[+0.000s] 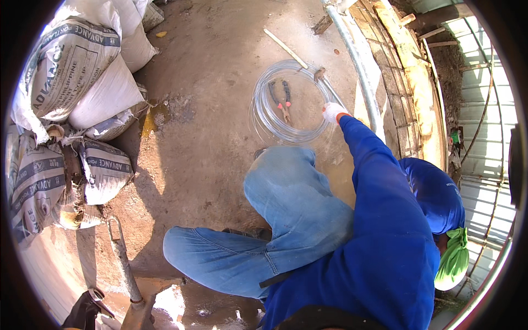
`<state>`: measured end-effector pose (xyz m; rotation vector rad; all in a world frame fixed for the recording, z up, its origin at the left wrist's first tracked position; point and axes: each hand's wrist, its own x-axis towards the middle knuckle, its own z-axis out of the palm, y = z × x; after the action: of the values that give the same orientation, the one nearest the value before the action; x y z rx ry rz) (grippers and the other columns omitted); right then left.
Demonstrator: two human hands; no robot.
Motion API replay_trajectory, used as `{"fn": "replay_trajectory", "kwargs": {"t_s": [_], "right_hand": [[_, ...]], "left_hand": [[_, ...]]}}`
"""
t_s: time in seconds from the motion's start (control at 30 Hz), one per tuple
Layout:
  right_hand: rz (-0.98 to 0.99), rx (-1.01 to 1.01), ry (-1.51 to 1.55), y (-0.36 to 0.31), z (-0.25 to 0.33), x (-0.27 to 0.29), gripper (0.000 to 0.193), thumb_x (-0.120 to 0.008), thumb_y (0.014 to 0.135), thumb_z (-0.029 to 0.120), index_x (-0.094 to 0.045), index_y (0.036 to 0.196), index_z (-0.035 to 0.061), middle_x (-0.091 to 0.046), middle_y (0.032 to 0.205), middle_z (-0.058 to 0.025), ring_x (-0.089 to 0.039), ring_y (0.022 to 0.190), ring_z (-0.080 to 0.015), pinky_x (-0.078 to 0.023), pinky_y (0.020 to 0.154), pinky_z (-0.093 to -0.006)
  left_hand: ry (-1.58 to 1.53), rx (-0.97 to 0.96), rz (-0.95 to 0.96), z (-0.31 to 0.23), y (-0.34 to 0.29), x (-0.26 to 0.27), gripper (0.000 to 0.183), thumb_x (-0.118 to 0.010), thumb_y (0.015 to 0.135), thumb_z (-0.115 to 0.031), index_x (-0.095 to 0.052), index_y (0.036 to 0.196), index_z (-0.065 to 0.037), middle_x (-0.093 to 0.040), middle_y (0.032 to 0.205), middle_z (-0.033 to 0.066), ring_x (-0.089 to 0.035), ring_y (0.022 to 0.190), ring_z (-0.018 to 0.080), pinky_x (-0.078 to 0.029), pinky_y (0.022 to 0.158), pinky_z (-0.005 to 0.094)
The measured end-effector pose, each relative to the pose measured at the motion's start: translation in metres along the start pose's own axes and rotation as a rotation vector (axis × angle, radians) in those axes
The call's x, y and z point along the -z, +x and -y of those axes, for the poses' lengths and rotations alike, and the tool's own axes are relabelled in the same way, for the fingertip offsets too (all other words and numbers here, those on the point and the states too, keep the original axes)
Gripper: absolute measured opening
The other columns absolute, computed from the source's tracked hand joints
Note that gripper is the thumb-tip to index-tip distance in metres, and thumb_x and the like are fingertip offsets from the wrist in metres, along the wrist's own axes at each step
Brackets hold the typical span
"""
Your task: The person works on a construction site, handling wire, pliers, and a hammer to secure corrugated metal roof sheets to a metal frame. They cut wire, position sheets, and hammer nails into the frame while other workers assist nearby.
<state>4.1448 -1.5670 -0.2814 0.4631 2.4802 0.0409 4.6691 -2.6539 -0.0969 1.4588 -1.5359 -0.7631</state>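
Note:
A coil of thin silvery wire [263,117] lies on the ground ahead of my knees. My right hand [333,113], in a white glove with an orange cuff, reaches to the coil's right edge. Its fingers look closed on the wire there, though the grip is small in the picture. Inside the ring rest pliers [286,94] with black and red handles. A hammer [320,75] lies across the coil's upper right side, its metal handle running down near my glove. A pale stick [285,48] touches the coil's top. My left hand is out of sight.
Stacked cement bags [71,77] fill the left side. A metal pipe [360,66] and wooden planks [410,71] run along the right. A co-worker in blue [434,192], with a green cloth [453,258], is close at my right. A metal bar [125,264] stands at lower left.

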Motion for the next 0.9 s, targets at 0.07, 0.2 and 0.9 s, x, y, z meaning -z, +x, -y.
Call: {"fn": "replay_trajectory", "kwargs": {"t_s": [0.07, 0.2, 0.9], "right_hand": [[-0.071, -0.139, 0.009, 0.029, -0.011, -0.006, 0.033, -0.062, 0.092, 0.023, -0.079, 0.118, 0.0092, -0.075, 0.124, -0.022, -0.07, 0.12, -0.0406, -0.055, 0.105, -0.0462], [-0.061, -0.08, -0.074, 0.073, -0.026, -0.013, 0.045, -0.066, 0.092, 0.03, -0.071, 0.128, 0.0028, -0.072, 0.131, -0.0244, -0.067, 0.126, -0.0419, -0.053, 0.109, -0.0446], [-0.189, -0.041, 0.657, 0.133, 0.002, 0.039, 0.028, -0.071, 0.089, 0.008, -0.081, 0.116, 0.0085, -0.078, 0.095, -0.0011, -0.067, 0.078, -0.0096, -0.054, 0.069, -0.0307]], "left_hand": [[0.092, -0.067, 0.005, -0.006, -0.003, 0.018, 0.037, -0.07, 0.09, -0.011, -0.068, 0.124, 0.002, -0.075, 0.108, 0.0187, -0.073, 0.101, 0.0341, -0.056, 0.09, 0.0478], [0.265, -0.234, 0.042, -0.021, -0.023, 0.055, 0.039, -0.072, 0.086, -0.005, -0.066, 0.123, 0.006, -0.075, 0.102, 0.023, -0.074, 0.096, 0.0381, -0.059, 0.084, 0.0496], [0.864, -0.329, 0.609, -0.05, -0.028, 0.079, 0.054, -0.059, 0.105, -0.013, -0.05, 0.157, -0.004, -0.066, 0.147, 0.0184, -0.066, 0.132, 0.029, -0.052, 0.108, 0.0448]]}}
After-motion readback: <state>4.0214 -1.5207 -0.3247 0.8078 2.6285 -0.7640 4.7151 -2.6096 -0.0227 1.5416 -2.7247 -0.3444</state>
